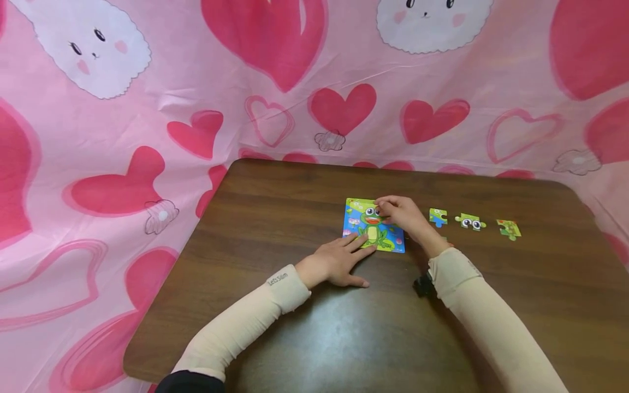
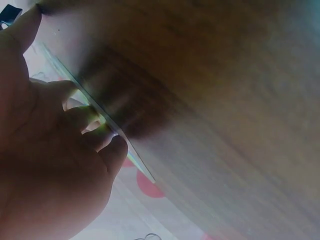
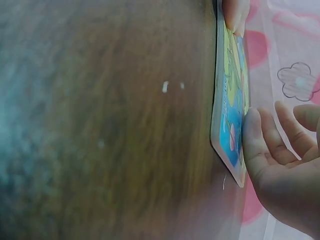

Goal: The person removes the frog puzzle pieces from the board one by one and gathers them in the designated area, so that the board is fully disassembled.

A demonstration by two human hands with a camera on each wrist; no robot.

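A frog jigsaw puzzle (image 1: 354,218) lies flat on the wooden table, with a green frog on a blue and yellow-green ground. My left hand (image 1: 339,259) rests across its lower left part, fingers spread and fairly straight, thumb on the table. Over the puzzle's upper right is my right hand (image 1: 405,215), thumb and forefinger close together by the frog's eye. Whether a piece is between them is hidden. In the right wrist view, the little finger (image 3: 253,130) is at the puzzle's face. That hand covers the upper right corner.
Right of the puzzle lie a blue-green piece (image 1: 438,217), a piece with two eyes (image 1: 470,221) and a green and red piece (image 1: 509,229). Something small shows partly behind the right wrist. A pink heart-print cloth (image 1: 295,125) hangs behind the table (image 1: 275,202).
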